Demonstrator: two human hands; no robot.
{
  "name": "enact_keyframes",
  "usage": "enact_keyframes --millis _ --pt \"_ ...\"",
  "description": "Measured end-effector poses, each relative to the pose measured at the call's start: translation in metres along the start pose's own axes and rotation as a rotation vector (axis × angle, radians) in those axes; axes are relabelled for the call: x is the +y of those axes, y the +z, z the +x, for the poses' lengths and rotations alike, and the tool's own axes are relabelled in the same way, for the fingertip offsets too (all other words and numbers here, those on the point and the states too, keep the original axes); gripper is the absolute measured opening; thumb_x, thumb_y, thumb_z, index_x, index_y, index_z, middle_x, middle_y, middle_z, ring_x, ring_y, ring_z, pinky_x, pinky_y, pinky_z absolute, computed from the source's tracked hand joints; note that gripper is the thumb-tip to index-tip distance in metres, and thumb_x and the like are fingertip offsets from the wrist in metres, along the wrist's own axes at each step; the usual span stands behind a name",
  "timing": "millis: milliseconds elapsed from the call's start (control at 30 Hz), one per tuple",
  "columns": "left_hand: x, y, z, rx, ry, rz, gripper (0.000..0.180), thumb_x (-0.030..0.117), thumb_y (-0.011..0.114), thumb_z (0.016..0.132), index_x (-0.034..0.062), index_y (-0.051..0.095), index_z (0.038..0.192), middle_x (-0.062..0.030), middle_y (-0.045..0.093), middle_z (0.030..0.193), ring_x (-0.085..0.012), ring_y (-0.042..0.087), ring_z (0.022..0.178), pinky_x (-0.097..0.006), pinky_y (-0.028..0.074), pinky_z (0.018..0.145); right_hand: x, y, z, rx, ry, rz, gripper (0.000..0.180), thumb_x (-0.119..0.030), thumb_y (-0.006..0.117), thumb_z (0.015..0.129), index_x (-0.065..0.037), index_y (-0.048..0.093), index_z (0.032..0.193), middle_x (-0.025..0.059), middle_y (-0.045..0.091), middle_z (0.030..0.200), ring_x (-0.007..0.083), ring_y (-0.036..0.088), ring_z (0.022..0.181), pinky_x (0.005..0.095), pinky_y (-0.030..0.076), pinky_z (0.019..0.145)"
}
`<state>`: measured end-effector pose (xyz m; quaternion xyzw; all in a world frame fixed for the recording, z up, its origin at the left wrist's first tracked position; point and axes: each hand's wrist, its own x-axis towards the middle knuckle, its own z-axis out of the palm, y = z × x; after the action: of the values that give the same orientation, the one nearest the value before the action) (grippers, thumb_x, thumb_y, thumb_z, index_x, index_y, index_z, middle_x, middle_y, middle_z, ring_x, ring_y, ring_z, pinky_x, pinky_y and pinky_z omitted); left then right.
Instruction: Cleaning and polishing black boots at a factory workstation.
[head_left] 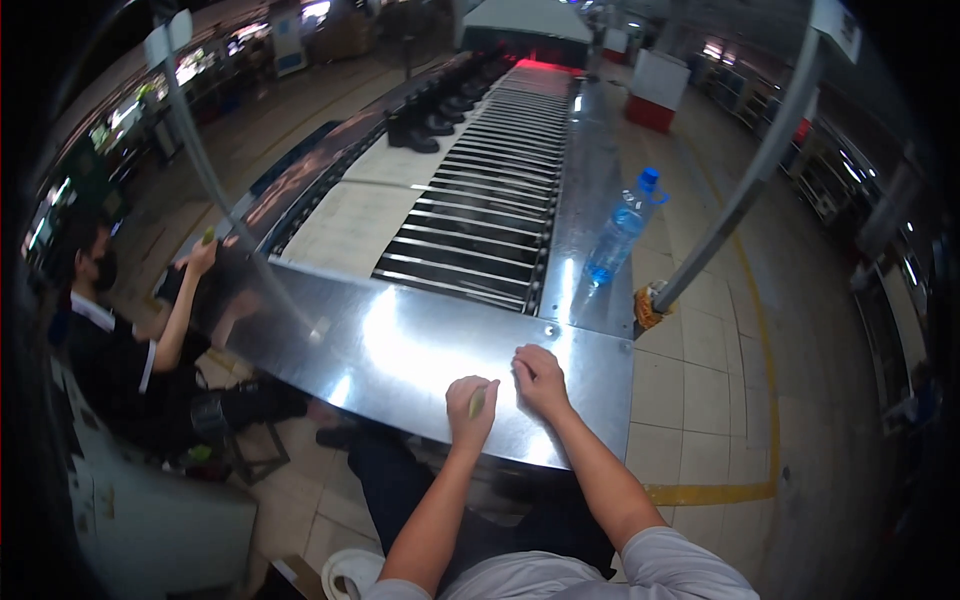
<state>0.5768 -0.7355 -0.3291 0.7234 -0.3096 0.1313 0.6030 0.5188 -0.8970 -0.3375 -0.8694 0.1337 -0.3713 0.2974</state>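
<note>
My left hand (463,412) is closed around a small green oval thing (477,402), whose kind I cannot make out. It is just above the near edge of a shiny metal table (400,350). Close beside it on the right, my right hand (542,382) has its fingers curled together over the metal. Whatever it may hold is hidden. The two hands are apart, with a narrow gap between them.
A clear water bottle (620,230) with a blue cap stands on the metal side ledge. Beyond the table runs a slatted conveyor (480,225) with black boots (410,132) along its left. Upright poles (745,195) flank it. At left, a seated co-worker (130,335) raises a green thing.
</note>
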Motion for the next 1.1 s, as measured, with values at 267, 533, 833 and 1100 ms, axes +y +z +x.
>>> enact_keyframes --millis 267,533,833,1100 --pt "-0.009 0.000 0.007 -0.081 0.077 0.186 0.007 0.012 0.078 0.081 0.0080 0.072 0.083 -0.0073 0.071 0.083 -0.0313 0.065 0.084 -0.043 0.048 0.084 0.001 0.006 0.001 0.005 -0.053 0.022 0.011 -0.010 0.069 0.088 -0.003 0.073 0.096 0.0133 0.074 0.106 0.0358 0.067 0.111 0.0453 0.048 0.101" --pt "-0.031 -0.024 0.033 -0.298 0.137 0.199 0.020 0.019 0.081 0.081 0.0067 0.076 0.096 -0.0128 0.073 0.100 -0.0345 0.064 0.102 -0.043 0.050 0.096 0.000 0.004 0.000 -0.030 -0.106 -0.012 0.010 -0.010 0.069 0.087 -0.003 0.072 0.094 0.0140 0.073 0.106 0.0355 0.066 0.112 0.0455 0.047 0.102" --pt "-0.035 -0.019 0.024 -0.120 -0.261 -0.028 0.026 0.025 0.082 0.085 0.0044 0.075 0.099 -0.0146 0.072 0.106 -0.0316 0.068 0.104 -0.037 0.054 0.091 -0.001 0.003 -0.002 -0.044 -0.049 -0.027 0.011 -0.010 0.069 0.090 -0.002 0.074 0.096 0.0147 0.074 0.109 0.0357 0.066 0.113 0.0441 0.049 0.102" --pt "-0.027 -0.028 0.033 -0.204 -0.001 0.124 0.025 0.023 0.083 0.084 0.0045 0.074 0.099 -0.0152 0.073 0.102 -0.0345 0.067 0.107 -0.042 0.053 0.092 0.001 0.003 0.001 -0.037 -0.034 -0.005 0.011 -0.010 0.069 0.090 -0.002 0.073 0.096 0.0148 0.074 0.107 0.0351 0.067 0.112 0.0434 0.049 0.102"
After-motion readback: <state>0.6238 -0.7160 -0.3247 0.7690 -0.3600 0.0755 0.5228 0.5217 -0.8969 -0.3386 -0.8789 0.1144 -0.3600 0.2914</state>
